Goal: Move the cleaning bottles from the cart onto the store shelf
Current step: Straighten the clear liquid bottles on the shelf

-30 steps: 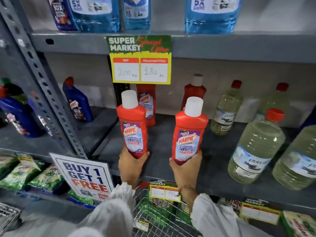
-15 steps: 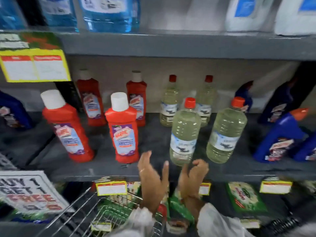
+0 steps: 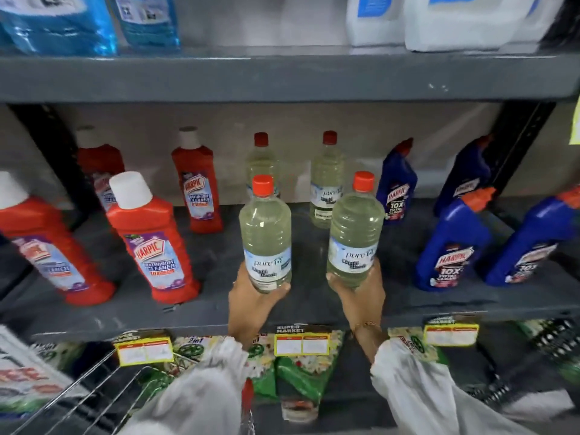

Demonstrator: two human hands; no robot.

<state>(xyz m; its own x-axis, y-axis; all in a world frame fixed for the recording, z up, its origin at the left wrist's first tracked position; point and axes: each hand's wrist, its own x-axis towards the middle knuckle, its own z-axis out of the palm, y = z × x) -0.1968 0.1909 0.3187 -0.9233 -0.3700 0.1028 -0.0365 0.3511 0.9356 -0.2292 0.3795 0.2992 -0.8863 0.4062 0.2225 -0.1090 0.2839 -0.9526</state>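
The left hand (image 3: 251,301) is wrapped around the base of a clear bottle (image 3: 266,233) with a red cap, fingers curled under its label. The right hand (image 3: 359,293) grasps a second clear bottle (image 3: 356,233) the same way, at three o'clock from the first, the two standing near each other but apart. Both bottles are upright at the front of the grey shelf (image 3: 219,306); whether their bases touch the board cannot be told, since the hands cover them.

At twelve o'clock from each held bottle, another clear bottle (image 3: 326,183) stands at the back of the shelf. At nine o'clock from the left hand stands a red Harpic bottle (image 3: 153,243) with a white cap, with more red ones beyond it at nine and eleven o'clock. At three o'clock from the right hand stand blue Harpic bottles (image 3: 452,243), tilted in this wide view.

At seven o'clock, below the shelf edge, the wire cart (image 3: 94,394) shows beside the white sleeves. Yellow price tags (image 3: 301,343) hang on the shelf front.
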